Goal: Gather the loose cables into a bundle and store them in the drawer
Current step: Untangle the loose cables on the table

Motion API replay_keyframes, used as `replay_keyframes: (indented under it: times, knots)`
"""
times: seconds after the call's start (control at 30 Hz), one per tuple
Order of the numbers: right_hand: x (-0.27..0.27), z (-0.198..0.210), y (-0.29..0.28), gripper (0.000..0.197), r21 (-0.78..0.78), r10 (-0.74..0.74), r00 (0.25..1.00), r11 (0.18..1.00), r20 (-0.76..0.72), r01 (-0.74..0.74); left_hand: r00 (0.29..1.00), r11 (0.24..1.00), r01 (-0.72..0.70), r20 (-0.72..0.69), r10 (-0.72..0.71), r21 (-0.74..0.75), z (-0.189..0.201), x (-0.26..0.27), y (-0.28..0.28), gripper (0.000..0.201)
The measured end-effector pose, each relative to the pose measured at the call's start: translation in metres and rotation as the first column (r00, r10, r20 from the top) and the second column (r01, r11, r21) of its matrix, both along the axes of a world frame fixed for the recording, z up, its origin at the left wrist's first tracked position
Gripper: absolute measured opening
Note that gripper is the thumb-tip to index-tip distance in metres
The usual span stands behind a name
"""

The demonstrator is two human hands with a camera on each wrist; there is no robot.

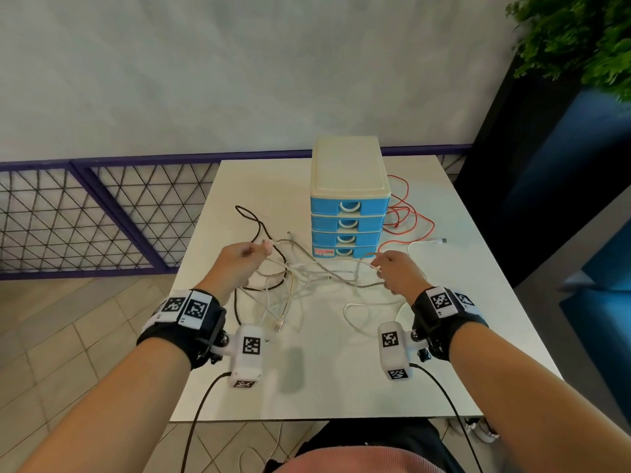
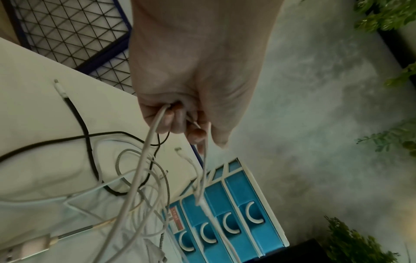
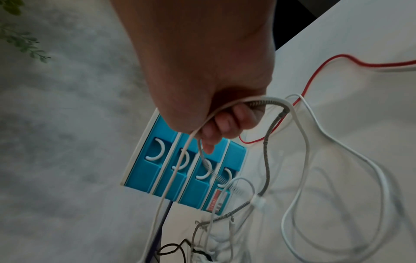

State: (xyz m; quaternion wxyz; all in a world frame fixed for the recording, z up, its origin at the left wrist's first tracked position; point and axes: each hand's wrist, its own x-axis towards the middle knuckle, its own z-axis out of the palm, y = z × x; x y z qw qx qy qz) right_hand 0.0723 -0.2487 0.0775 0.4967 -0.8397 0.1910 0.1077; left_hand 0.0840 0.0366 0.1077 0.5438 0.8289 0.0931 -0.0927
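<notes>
i am holding both hands raised over the middle of the white desk [image 1: 461, 268], each one lifting strands out of the tangle of cables [image 1: 293, 281] lying there. my left hand [image 1: 235, 264] is making a closed grip, fingers [image 2: 171, 122] curled round several pale cables that are trailing down from the fist to the heap below. my right hand [image 1: 397, 271] is making the same closed grip, fingers [image 3: 227, 122] wrapped round a white cable and a braided grey cable [image 3: 266, 142] that is looping out of the fist and dropping back to the desk. strands are running slack between the two hands, in front of the drawer unit.

the blue drawer unit [image 1: 348, 206] with its cream top is standing toward the far edge of the desk, right of centre, all four drawers sitting flush in its front; the lowest drawer [image 1: 345, 251] is carrying a small red label. a black cable [image 1: 254, 221] is curling across the desk to the left of the unit, one end reaching toward the far left. a red cable [image 1: 406, 216] is lying in loops beside the unit's right side, toward the right edge, and a white cable with a plug [image 1: 438, 240] is resting just in front of it. another loop of white cable [image 1: 362, 322] is lying on the desk near my right wrist. a green plant [image 1: 580, 39] is showing beyond the far right corner.
</notes>
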Motion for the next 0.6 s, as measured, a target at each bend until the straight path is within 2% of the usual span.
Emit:
replay_keyframes:
  times: [0.07, 0.27, 0.37, 0.43, 0.5, 0.6]
  knots:
    - [0.000, -0.001, 0.002, 0.021, 0.088, -0.006, 0.999, 0.996, 0.051, 0.002, 1.000, 1.000, 0.025, -0.018, -0.025, -0.001, -0.003, -0.002, 0.003, 0.025]
    - [0.005, 0.017, 0.026, 0.012, 0.322, -0.064, 0.996, 0.946, 0.067, 0.039, 0.990, 0.974, 0.039, -0.125, -0.068, -0.223, -0.003, -0.010, -0.014, 0.018]
    - [0.001, 0.027, 0.040, 0.024, 0.427, 0.029, 1.000, 0.904, -0.011, -0.022, 0.989, 0.956, 0.065, -0.113, -0.101, -0.287, -0.002, -0.012, -0.031, 0.017]
    - [-0.002, 0.032, 0.046, 0.028, 0.476, 0.042, 0.997, 0.880, -0.060, -0.008, 0.988, 0.944, 0.080, -0.100, -0.117, -0.321, 0.000, -0.013, -0.040, 0.016]
    - [-0.005, 0.035, 0.048, 0.031, 0.478, 0.066, 0.994, 0.878, -0.086, -0.017, 0.986, 0.934, 0.100, -0.088, -0.138, -0.344, 0.003, -0.013, -0.045, 0.017]
    - [-0.009, 0.037, 0.049, 0.032, 0.485, 0.206, 0.972, 0.865, -0.110, -0.128, 0.981, 0.924, 0.143, -0.072, -0.179, -0.354, 0.007, -0.016, -0.048, 0.018]
